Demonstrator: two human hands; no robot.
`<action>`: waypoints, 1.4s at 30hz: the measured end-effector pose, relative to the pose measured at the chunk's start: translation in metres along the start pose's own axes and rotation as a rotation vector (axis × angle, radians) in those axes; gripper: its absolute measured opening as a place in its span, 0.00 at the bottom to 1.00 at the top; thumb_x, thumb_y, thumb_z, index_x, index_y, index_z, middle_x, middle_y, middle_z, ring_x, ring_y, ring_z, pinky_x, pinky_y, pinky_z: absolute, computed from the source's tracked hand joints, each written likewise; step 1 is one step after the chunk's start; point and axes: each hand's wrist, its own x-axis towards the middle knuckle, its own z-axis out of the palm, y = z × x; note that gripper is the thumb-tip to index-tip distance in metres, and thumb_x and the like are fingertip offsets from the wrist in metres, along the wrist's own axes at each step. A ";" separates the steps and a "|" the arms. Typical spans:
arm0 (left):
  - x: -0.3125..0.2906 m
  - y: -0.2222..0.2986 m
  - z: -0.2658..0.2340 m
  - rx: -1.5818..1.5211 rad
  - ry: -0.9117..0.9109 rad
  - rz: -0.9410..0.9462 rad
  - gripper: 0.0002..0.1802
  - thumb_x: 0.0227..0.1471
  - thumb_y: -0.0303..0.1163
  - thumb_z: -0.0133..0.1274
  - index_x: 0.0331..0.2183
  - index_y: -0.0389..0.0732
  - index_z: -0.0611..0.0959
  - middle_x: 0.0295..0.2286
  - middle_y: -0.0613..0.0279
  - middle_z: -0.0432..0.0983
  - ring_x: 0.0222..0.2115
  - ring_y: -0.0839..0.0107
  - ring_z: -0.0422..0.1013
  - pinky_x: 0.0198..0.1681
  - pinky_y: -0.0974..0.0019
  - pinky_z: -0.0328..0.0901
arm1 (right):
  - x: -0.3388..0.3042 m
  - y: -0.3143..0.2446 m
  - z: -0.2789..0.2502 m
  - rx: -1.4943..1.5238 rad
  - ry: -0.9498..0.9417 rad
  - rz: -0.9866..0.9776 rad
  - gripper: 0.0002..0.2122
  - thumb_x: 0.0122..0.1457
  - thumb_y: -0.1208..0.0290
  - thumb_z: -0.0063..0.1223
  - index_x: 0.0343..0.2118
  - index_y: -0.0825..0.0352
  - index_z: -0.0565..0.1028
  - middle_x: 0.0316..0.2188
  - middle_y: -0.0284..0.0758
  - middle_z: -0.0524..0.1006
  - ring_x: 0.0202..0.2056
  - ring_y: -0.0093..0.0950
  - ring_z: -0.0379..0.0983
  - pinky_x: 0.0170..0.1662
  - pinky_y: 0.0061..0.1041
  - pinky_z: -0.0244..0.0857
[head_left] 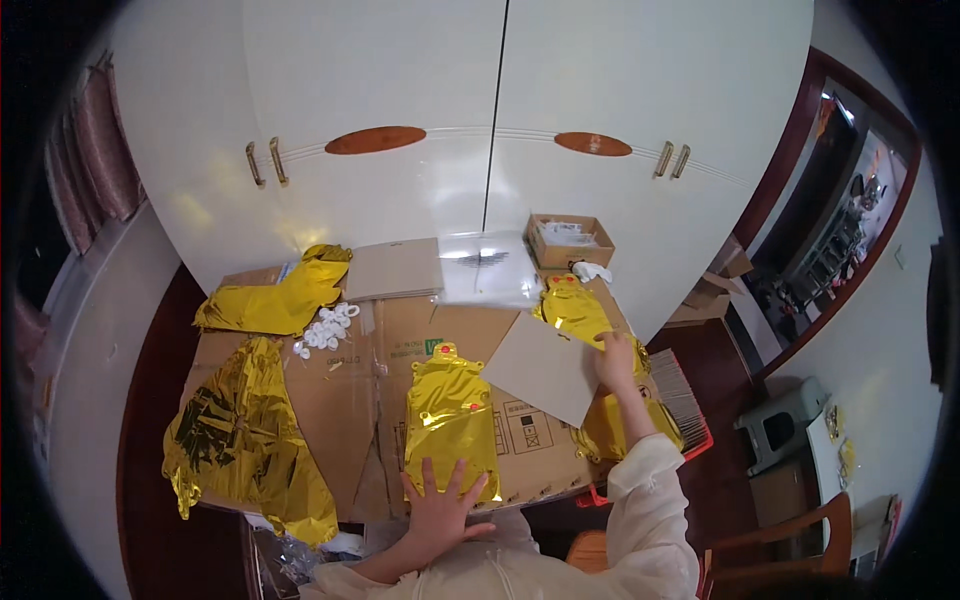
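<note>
Gold foil lies partly under the splayed, ungrasping left hand; outstretched right hand pinches grey card.

A tall white cabinet fills 12 o'clock, catching soft glare, its doors bearing reddish-brown ovals and brass-coloured handles. A pinkish curtain hangs at 10. Between 2 and 3, a reddish-brown frame surrounds an opening. Around 4 stand a grey stool and, lower, a wooden chair. Dark reddish floor shows at 8.
</note>
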 end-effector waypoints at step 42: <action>0.001 0.009 -0.007 0.064 -0.020 -0.009 0.49 0.39 0.73 0.53 0.59 0.57 0.69 0.60 0.50 0.55 0.59 0.23 0.43 0.50 0.12 0.38 | -0.110 -0.146 -0.066 0.378 -0.741 -0.776 0.18 0.60 0.64 0.46 0.52 0.62 0.74 0.57 0.32 0.70 0.65 0.30 0.55 0.66 0.41 0.47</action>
